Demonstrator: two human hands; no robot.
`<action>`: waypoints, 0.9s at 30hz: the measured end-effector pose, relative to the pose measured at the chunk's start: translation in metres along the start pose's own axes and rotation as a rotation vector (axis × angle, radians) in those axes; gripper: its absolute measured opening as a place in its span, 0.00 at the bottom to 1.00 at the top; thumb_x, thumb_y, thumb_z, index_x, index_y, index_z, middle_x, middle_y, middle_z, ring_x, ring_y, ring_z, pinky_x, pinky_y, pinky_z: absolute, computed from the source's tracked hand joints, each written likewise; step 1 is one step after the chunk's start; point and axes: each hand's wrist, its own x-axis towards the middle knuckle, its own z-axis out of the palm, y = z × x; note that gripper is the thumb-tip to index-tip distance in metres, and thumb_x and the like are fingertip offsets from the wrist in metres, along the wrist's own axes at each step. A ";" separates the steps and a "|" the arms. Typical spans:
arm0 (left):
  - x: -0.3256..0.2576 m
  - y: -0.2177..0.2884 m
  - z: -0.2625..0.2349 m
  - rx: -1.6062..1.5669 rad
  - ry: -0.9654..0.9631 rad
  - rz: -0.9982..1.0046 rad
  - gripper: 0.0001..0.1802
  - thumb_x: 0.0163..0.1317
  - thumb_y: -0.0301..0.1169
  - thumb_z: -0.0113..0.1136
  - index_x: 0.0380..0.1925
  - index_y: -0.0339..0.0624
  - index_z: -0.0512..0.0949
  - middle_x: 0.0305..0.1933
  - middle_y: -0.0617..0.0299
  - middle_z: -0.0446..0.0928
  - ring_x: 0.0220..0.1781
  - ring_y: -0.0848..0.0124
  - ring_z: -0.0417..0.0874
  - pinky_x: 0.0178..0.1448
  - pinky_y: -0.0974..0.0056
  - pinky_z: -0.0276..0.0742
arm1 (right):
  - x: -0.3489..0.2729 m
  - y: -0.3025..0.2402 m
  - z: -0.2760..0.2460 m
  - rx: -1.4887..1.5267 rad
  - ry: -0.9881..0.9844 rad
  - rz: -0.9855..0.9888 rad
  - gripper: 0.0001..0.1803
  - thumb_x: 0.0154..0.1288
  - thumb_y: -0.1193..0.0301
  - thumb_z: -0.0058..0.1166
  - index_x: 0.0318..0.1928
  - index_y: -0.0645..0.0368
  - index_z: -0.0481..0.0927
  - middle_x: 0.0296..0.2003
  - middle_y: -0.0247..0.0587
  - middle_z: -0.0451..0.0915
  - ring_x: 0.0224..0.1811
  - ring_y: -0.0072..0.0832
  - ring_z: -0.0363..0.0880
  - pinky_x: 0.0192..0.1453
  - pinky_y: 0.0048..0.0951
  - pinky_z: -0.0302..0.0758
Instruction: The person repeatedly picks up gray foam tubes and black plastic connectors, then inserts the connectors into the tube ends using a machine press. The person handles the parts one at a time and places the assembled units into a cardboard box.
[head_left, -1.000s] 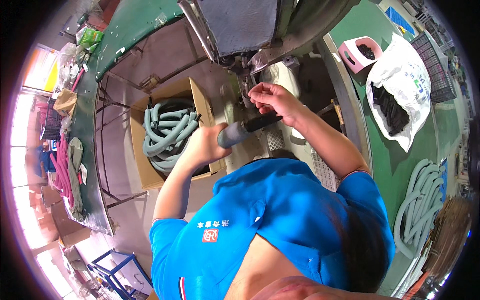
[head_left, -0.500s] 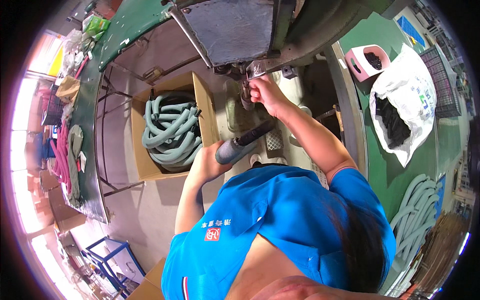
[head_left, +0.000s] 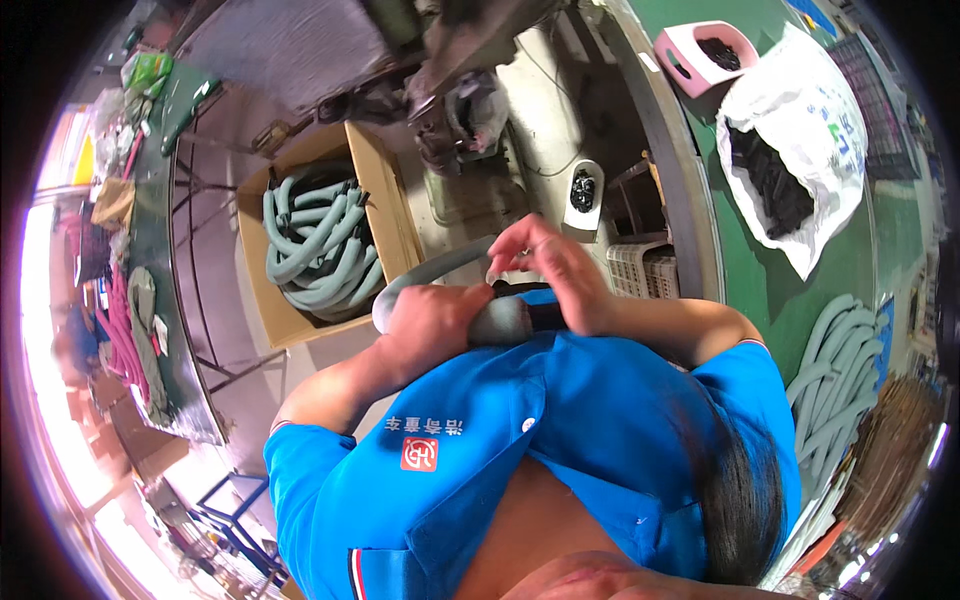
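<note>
My left hand (head_left: 432, 322) is closed around a grey flexible hose (head_left: 440, 268) just in front of my blue shirt. The hose curves up and right from under that hand. My right hand (head_left: 555, 275) lies over the hose's thicker end, where a black fitting (head_left: 545, 316) sticks out. Its fingers are curled and pinched on that end. Both hands sit close together, below the grey machine (head_left: 455, 95) at the top.
An open cardboard box (head_left: 388, 215) of coiled grey-green hoses stands to the left. A white slotted basket (head_left: 640, 268) is beside my right hand. A white bag (head_left: 800, 120) of black parts, a pink container (head_left: 690, 60) and more hoses (head_left: 840, 380) lie right.
Both hands have drawn back from the machine toward my chest, bringing the hose end along. The view has tilted, so the box and machine sit higher and farther off.
</note>
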 end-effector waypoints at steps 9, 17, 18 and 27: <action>0.056 0.010 0.038 -0.451 0.466 -0.114 0.27 0.36 0.25 0.71 0.43 0.40 0.75 0.35 0.55 0.80 0.35 0.66 0.83 0.41 0.63 0.78 | 0.011 -0.006 -0.054 -0.109 0.614 -0.584 0.27 0.76 0.52 0.28 0.47 0.65 0.70 0.43 0.43 0.73 0.49 0.28 0.72 0.58 0.30 0.65; 0.011 -0.074 0.003 -1.797 0.782 0.098 0.21 0.45 0.25 0.53 0.44 0.51 0.68 0.23 0.67 0.60 0.24 0.74 0.62 0.36 0.66 0.67 | -0.071 0.037 -0.131 0.229 0.772 -0.003 0.50 0.53 0.48 0.65 0.66 0.61 0.54 0.60 0.49 0.65 0.63 0.38 0.65 0.65 0.41 0.64; 0.013 -0.080 0.009 -1.864 0.790 0.126 0.21 0.46 0.26 0.52 0.43 0.51 0.68 0.23 0.67 0.60 0.24 0.74 0.62 0.36 0.66 0.67 | -0.077 0.046 -0.130 0.251 0.331 -0.035 0.53 0.50 0.46 0.66 0.67 0.60 0.53 0.58 0.50 0.70 0.63 0.40 0.67 0.65 0.42 0.65; 0.126 -0.027 0.065 -1.025 0.203 0.021 0.35 0.60 0.38 0.61 0.63 0.39 0.58 0.55 0.52 0.70 0.56 0.63 0.74 0.58 0.60 0.70 | -0.058 0.047 -0.066 0.340 -0.053 -0.066 0.15 0.52 0.74 0.66 0.38 0.56 0.72 0.35 0.36 0.76 0.43 0.25 0.75 0.49 0.30 0.72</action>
